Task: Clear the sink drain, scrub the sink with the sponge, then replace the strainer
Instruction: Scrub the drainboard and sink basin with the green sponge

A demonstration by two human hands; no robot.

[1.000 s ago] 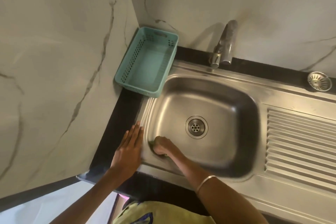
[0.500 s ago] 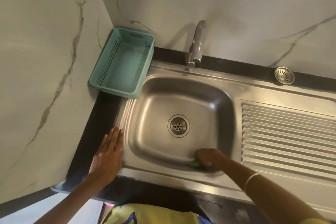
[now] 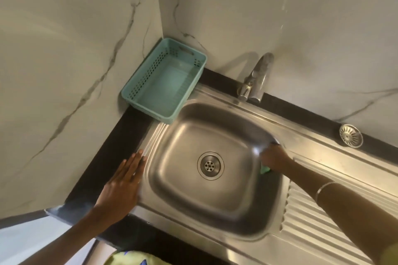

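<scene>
At the bottom edge of my view, a bit of my yellow patterned shirt (image 3: 131, 259) shows below the black countertop (image 3: 103, 168). Just above it my left hand (image 3: 120, 187) lies flat, palm down, with its fingers straight and close together; the fingertips reach the ridged left rim of the steel sink (image 3: 155, 135) while the heel of the hand sits on the black counter edge. It holds nothing. My right forearm comes in from the lower right across the ribbed draining board (image 3: 323, 226), a thin bangle (image 3: 323, 188) around the wrist. My right hand (image 3: 274, 157) is down inside the basin against its right wall, fingers curled around the green sponge (image 3: 265, 169), of which only a small corner peeks out under the hand; the sponge is pressed to the steel there. In the middle of the basin floor the drain (image 3: 210, 165) sits open, its perforated centre showing, well apart from either hand. Farther back, the strainer (image 3: 351, 135) lies out of the sink on the black ledge at the right, against the foot of the marble wall (image 3: 280, 17). The tap (image 3: 256, 79) stands behind the basin, its spout leaning over the back rim. In the far left corner a teal plastic basket (image 3: 148, 80) rests where the two walls meet, its near corner overlapping the sink's rim.
</scene>
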